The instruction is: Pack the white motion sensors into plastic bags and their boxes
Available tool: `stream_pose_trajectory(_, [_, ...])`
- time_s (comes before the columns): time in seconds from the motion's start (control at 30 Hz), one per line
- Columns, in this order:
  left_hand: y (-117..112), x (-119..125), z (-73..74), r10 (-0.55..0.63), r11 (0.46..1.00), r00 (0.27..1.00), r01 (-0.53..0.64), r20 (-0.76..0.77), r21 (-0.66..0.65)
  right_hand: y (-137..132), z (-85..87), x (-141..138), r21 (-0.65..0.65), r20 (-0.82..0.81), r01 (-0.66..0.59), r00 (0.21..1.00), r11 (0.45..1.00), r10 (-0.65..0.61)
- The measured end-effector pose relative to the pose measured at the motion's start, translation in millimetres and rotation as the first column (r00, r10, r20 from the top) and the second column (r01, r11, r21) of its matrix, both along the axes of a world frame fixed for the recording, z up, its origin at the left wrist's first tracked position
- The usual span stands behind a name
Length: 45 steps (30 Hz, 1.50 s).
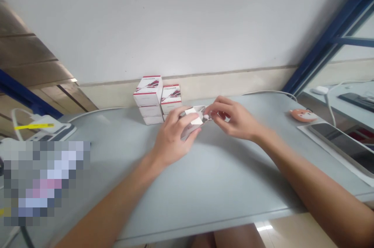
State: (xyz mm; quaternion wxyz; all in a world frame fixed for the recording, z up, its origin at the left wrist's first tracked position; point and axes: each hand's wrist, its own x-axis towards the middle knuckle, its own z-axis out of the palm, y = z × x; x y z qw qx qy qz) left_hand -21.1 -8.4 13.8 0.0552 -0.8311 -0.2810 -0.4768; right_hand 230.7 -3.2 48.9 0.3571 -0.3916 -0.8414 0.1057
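My left hand (175, 133) is wrapped round a small white cardboard box (193, 123), held tilted with its open end facing right. At that opening, the fingers of my right hand (229, 117) are pinched together on a small pale item (207, 117), too small and blurred to name. Just behind my left hand, white boxes with red edges and a dark printed design stand in two stacks against the wall, a taller left stack (149, 98) and a right stack (171, 96). My left hand hides the lower part of the right stack.
The grey table (198, 185) ends at a front edge near my legs. At left lie a white power strip (54, 129) with cables and a pixelated area. On the right are an orange animal-shaped item (303, 115) and a dark flat panel (341, 142) on white. A blue frame (321, 37) rises there.
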Motion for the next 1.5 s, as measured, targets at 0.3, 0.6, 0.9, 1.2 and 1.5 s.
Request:
stream_pose_trajectory(0.3, [-1, 1, 0.3, 0.004, 1.000, 1.000, -0.004, 0.006, -0.007, -3, 4.8, -3, -0.139, -0.169, -0.042, 0.985, 0.989, 0.018])
stream_pose_trajectory(0.6, [5, -2, -2.9, 0.021, 0.999, 0.997, -0.019, 0.079, -0.030, 15, -0.7, 13, -0.194, -0.279, 0.265, 0.908, 0.945, -0.312])
stream_pose_trajectory(0.9, [5, -4, -5.9, 0.030, 0.998, 0.995, -0.025, 0.095, -0.054, 44, -37.7, 49, -0.224, 0.370, 0.479, 0.848, 0.849, -0.380])
stream_pose_trajectory(1.2, [6, -3, -3.7, 0.059, 0.995, 0.998, -0.058, 0.008, -0.075, 11, -1.3, 14, 0.106, -0.011, 0.236, 0.972, 0.966, -0.237])
stream_pose_trajectory(1.5, [-1, 0, 3.0, 0.020, 0.996, 0.981, -0.003, -0.192, 0.088, -12, 5.4, -14, 0.196, 0.001, 0.168, 0.985, 0.966, -0.172])
